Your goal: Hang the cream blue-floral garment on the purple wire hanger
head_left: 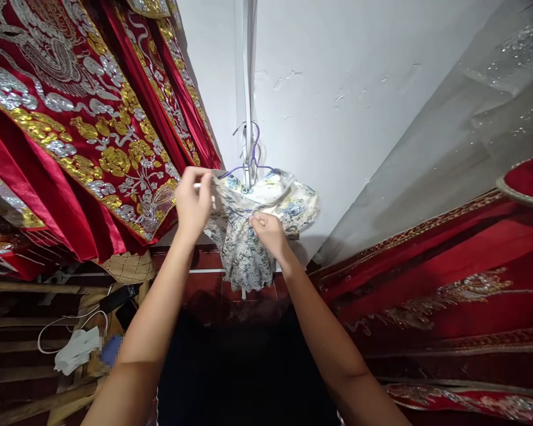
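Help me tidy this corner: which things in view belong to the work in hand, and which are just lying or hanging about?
In hand:
- floral garment, pinched by the left hand and right hand
- purple hanger it hangs on

Just about:
- red embroidered cloth at left
- white cable
- crumpled white item
- red fabric at right

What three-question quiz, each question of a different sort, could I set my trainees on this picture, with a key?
1. Open question: What colour is the hanger?
2. True or false: The red embroidered cloth is left of the floral garment in the picture.
3. Multiple choice: The right hand pinches: A) the hanger; B) the red embroidered cloth; C) the floral garment.

Key: 1. Purple; 2. True; 3. C.
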### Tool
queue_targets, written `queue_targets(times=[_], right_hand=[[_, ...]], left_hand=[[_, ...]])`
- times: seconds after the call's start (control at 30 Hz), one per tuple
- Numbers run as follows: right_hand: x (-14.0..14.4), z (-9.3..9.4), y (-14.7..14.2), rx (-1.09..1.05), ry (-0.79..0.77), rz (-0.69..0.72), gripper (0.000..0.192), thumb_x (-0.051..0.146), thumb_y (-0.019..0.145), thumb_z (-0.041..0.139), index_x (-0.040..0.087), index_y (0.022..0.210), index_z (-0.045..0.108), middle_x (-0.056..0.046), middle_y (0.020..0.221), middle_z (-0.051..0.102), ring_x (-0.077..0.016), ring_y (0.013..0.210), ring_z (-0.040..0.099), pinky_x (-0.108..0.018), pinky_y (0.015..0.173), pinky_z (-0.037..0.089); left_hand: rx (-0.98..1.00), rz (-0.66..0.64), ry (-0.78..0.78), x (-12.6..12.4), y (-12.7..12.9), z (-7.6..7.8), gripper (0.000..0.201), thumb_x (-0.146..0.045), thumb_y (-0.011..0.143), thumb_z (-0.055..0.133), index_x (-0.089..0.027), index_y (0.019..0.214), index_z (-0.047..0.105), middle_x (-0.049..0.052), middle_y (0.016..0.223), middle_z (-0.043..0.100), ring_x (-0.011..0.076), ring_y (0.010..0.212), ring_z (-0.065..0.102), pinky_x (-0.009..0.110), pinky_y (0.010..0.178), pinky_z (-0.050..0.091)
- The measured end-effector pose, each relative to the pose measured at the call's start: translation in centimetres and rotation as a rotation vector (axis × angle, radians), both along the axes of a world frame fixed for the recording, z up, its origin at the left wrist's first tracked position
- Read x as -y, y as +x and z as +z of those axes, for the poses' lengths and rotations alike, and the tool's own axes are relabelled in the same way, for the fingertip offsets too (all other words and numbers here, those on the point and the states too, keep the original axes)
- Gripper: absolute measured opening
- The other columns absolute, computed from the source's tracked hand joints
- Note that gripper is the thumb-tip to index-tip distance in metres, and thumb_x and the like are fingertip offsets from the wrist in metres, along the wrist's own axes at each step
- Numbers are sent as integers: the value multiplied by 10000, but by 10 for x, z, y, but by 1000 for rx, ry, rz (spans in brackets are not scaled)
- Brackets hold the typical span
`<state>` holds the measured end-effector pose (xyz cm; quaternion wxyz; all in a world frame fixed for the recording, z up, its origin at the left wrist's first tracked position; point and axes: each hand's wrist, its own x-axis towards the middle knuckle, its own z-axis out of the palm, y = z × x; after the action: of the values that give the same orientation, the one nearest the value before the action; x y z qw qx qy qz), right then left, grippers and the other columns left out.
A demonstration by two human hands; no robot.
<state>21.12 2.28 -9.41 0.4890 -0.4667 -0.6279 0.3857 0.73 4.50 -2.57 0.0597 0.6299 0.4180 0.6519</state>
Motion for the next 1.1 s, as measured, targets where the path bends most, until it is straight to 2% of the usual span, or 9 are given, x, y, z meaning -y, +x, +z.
queue_targets(times=[0.07, 0.17, 0.3, 0.4, 0.5, 0.63, 0.8, 0.97, 1.1], right_hand=[[5, -12, 0, -35, -43, 21, 314, 405, 896, 545, 207, 653, 548, 40, 511, 459, -119, 483, 389, -266, 492, 293], [14, -15, -3, -93, -46, 68, 305, 393, 895, 542, 202, 658, 560, 35, 526, 491, -120, 495, 418, -262, 515, 319], [29, -24, -7, -231, -94, 68, 284, 414, 894, 548, 204, 706, 575, 36, 525, 496, -123, 497, 430, -253, 504, 320], [37, -47, 0, -247, -151, 40, 315, 463, 894, 560, 207, 710, 568, 33, 532, 498, -126, 489, 429, -254, 486, 314], [42, -70, 13, -112, -109, -52, 374, 507, 884, 583, 203, 668, 561, 17, 548, 501, -134, 506, 442, -269, 504, 337], [44, -77, 21, -6, -6, -160, 385, 579, 906, 548, 208, 843, 631, -45, 756, 618, -211, 760, 594, -316, 691, 478], [50, -49, 14, -67, -122, 354, 402, 538, 946, 505, 252, 1195, 640, -81, 1099, 683, -274, 1106, 622, -408, 960, 513], [30, -6, 23, 142, -34, 456, 294, 301, 783, 716, 179, 1050, 699, -65, 982, 728, -274, 946, 672, -396, 848, 560], [-24, 9, 37, 69, 121, 179, 303, 215, 762, 632, 173, 1056, 695, -69, 1005, 727, -253, 976, 662, -376, 898, 519]], left_hand=[[352, 31, -71, -19, -28, -18, 235, -437, 920, 619, -202, 933, 609, 32, 914, 634, 143, 859, 577, 312, 807, 430], [515, 15, -213, -36, -50, -61, 390, -564, 926, 505, -209, 766, 533, 1, 704, 576, 124, 725, 551, 313, 715, 407], [520, -141, -473, -14, -27, -134, 510, -646, 808, 588, -197, 583, 500, -24, 492, 491, 129, 615, 566, 313, 646, 407], [499, -259, -607, 11, 1, -169, 449, -587, 712, 718, -160, 643, 595, 3, 539, 587, 135, 567, 561, 312, 625, 450], [490, -353, -657, 22, 21, -166, 414, -539, 709, 753, -139, 766, 663, 42, 706, 679, 163, 675, 616, 306, 680, 492], [417, -514, -566, 30, 43, -117, 353, -517, 826, 685, -169, 887, 671, 40, 858, 681, 168, 800, 623, 282, 761, 495], [68, -602, -409, 52, 63, -75, 281, -448, 954, 558, -193, 1013, 659, 68, 984, 672, 203, 953, 622, 318, 901, 477], [-108, -693, -573, 61, 34, -95, 440, -498, 988, 458, -237, 1339, 508, 94, 1295, 605, 234, 1203, 565, 363, 1047, 427], [-506, -766, -861, 78, -9, -121, 404, -518, 957, 480, -164, 987, 672, 74, 994, 710, 236, 907, 638, 331, 854, 501]])
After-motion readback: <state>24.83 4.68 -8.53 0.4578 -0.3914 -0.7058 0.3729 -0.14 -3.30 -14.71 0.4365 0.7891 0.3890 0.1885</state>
